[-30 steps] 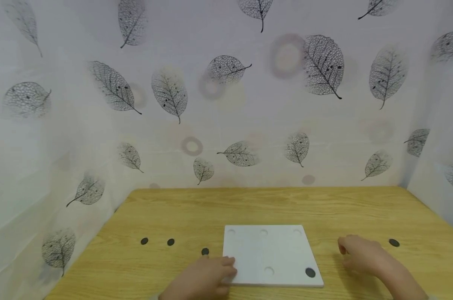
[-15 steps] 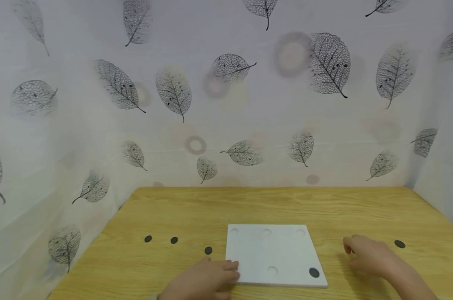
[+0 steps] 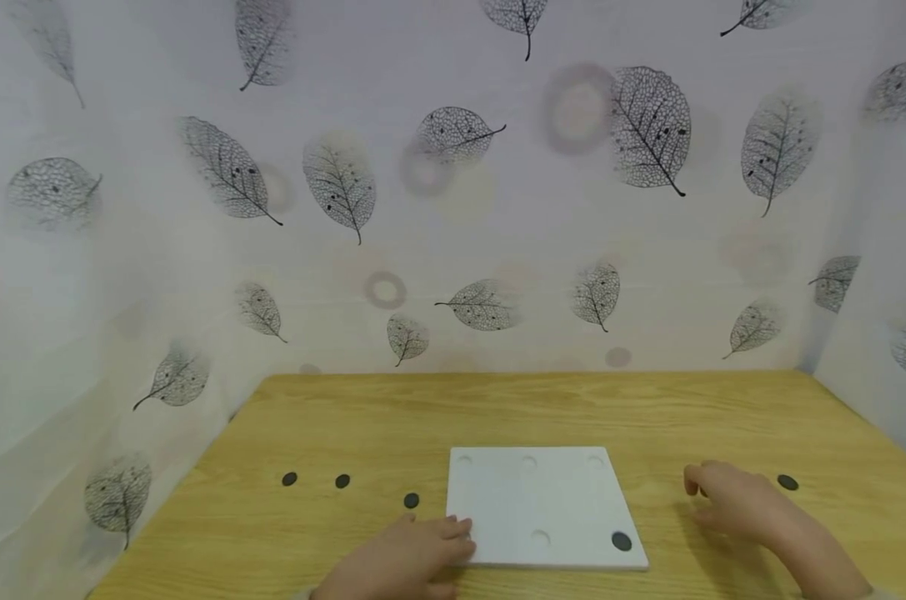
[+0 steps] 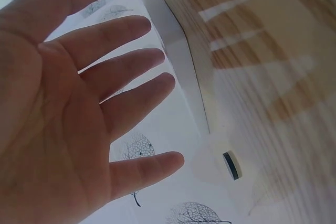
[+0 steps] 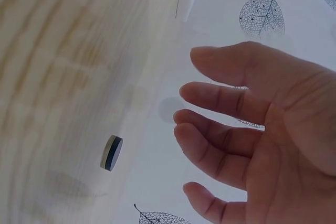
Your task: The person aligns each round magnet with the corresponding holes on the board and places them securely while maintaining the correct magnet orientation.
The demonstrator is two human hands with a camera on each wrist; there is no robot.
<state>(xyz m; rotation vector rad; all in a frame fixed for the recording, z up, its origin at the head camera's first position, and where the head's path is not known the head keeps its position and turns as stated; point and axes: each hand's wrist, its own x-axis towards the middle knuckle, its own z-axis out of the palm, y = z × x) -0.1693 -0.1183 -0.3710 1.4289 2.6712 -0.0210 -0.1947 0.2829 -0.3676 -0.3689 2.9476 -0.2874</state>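
Observation:
A white board [image 3: 528,508] with shallow round recesses lies on the table. A dark disc [image 3: 621,542] sits at its near right corner. My left hand [image 3: 403,557] rests its straight fingertips at the board's near left edge; its spread fingers [image 4: 139,174] show in the left wrist view. To the right of the board, my right hand [image 3: 748,508] hovers above the wood with loosely bent fingers [image 5: 205,98] and nothing in its grasp. Beyond its fingertips, a disc [image 5: 112,152] lies on the table in the right wrist view. Another disc [image 3: 788,482] lies right of that hand.
Left of the board, a row of three dark discs [image 3: 342,481] lies on the wooden table [image 3: 498,408]. A pale curtain [image 3: 483,208] printed with leaf skeletons hangs behind the table and along both sides.
The head view sways slightly sideways and back. My right hand has shifted a little right of the board; the left hand, board and discs stay in place.

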